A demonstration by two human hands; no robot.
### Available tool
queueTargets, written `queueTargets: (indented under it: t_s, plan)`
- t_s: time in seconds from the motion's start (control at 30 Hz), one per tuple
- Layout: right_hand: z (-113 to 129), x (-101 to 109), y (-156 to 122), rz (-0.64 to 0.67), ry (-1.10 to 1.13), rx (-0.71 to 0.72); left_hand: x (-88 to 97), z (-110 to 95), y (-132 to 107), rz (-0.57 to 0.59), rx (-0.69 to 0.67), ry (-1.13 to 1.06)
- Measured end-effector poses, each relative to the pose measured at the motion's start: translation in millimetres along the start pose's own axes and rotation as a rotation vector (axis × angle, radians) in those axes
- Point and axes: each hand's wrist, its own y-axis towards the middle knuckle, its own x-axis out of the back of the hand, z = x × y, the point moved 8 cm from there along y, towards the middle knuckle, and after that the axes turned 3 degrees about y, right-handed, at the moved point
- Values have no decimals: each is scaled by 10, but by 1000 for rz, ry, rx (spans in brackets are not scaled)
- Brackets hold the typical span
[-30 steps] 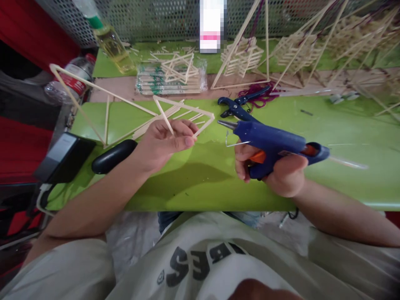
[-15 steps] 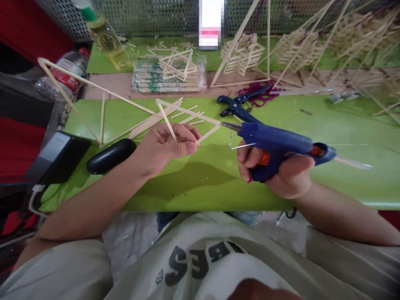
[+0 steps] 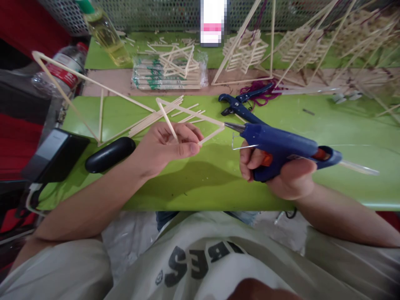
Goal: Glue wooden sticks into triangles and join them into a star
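So the left hand [image 3: 170, 146] has a small frame [image 3: 196, 114] of thin sticks, held up over the green table [image 3: 218, 191]. Its grip is pinched, thumb against fingers, clamped on the near part of the frame, so the far corner pokes out to the right. Can't really tell how the sticks meet behind the fingers.

Right hand [image 3: 289, 179] has a blue glue gun [image 3: 281, 139], grip wrapped tight round the handle with fingers at the orange trigger [image 3: 267, 159]. The nozzle [image 3: 234, 127] points left, tip right at that far corner, and it looks like they're touching. There's a clear glue stick [image 3: 359, 167] poking out the back of the gun.

Just behind the nozzle are blue cutters [image 3: 236, 108] next to some purple thread [image 3: 259, 98]. Loose sticks [image 3: 150, 122] lie just past the left hand, and beyond those is a plastic-wrapped pack [image 3: 146, 77] with a little stick star [image 3: 178, 62] on top. A bigger frame [image 3: 93, 83] is off to the left, and a black case [image 3: 111, 155] sits by the left forearm. Back left there's a bottle [image 3: 109, 41] of yellow liquid, tilted in view, and back right a row of stick models [image 3: 245, 54], some with purple thread on them.
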Motion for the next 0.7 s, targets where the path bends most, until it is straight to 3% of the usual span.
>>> queueTargets:
  t_s: [0.27, 0.47, 0.7]
  plan:
    - [3, 12, 1, -72, 46, -74, 4, -15, -7, -2, 3, 25]
    - [39, -14, 13, -6, 10, 15, 10, -17, -10, 0, -4, 41]
    - [45, -6, 15, -85, 14, -74, -8, -30, 1, -3, 12, 40]
